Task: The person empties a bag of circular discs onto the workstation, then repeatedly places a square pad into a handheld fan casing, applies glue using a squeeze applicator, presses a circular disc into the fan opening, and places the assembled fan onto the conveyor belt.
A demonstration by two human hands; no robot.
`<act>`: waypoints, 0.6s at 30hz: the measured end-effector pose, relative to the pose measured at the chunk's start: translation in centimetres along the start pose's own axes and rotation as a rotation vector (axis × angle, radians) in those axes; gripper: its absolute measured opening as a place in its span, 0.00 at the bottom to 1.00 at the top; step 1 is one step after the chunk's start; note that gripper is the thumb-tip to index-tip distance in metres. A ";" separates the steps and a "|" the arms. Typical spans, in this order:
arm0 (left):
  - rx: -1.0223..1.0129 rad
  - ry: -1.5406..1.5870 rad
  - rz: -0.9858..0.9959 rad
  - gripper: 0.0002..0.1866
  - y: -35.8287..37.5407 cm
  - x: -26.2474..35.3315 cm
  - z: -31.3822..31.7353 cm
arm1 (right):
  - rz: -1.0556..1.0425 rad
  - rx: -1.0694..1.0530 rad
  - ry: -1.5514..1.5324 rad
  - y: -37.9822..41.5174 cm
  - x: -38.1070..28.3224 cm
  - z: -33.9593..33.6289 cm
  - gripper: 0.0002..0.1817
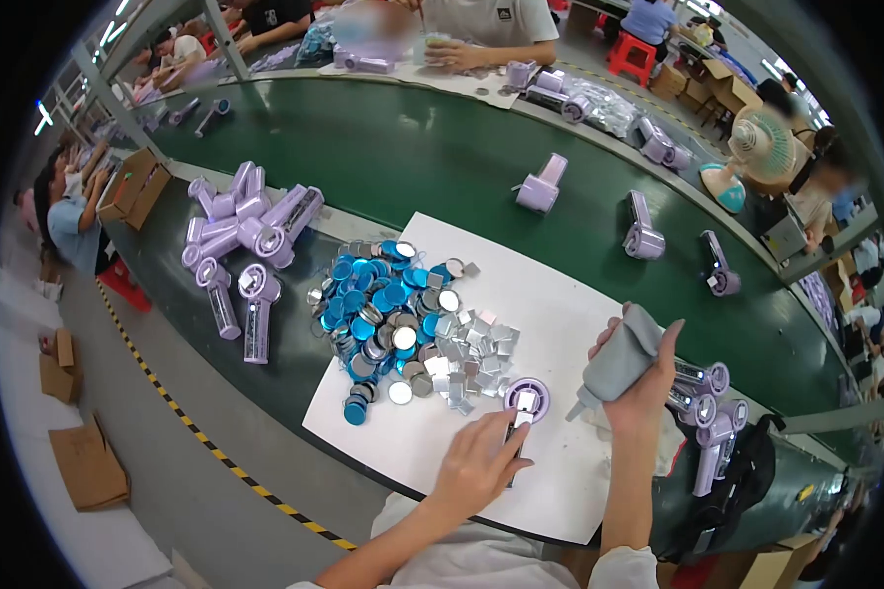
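On the white sheet (560,294), my left hand (476,461) holds a purple handheld device (527,400) by its dark handle, with the round ring end pointing away from me. To the right, my right hand (643,388) is wrapped round a grey squeeze bottle (621,358), its nozzle tilted down and to the left above the sheet. Left of the device lie many small square silver pieces (476,353), and beyond them a heap of round discs (373,304), blue and silver.
Purple devices (250,221) are piled at the left; others (707,402) lie right of my right hand beside a black bag (746,471). More purple units (540,187) rest on the green belt (363,147). Co-workers sit across it, near a fan (756,142).
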State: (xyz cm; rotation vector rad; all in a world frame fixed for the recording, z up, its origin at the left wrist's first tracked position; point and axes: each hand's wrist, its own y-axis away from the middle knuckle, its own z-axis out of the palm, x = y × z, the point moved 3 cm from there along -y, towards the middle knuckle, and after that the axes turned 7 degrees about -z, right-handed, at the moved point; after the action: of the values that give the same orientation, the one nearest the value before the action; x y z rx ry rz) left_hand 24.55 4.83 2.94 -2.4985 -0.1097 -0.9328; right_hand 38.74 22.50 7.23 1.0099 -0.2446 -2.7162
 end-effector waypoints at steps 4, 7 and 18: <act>0.022 -0.218 -0.109 0.23 -0.7 -5.2 -2.3 | -0.107 -0.301 -0.022 0.0 0.9 1.8 0.27; -0.004 -0.331 -0.079 0.19 -1.7 -7.2 -2.9 | -0.196 -0.410 0.082 1.0 1.1 3.0 0.28; 0.092 0.185 -0.271 0.14 -3.7 -5.6 -3.7 | -0.215 -0.488 0.348 1.4 3.4 2.7 0.29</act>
State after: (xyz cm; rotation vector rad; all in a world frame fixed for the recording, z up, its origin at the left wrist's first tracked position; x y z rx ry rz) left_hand 17.19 6.96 3.26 -2.3374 -0.4295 -1.2336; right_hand 34.67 20.43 7.43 1.3737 0.5859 -2.5114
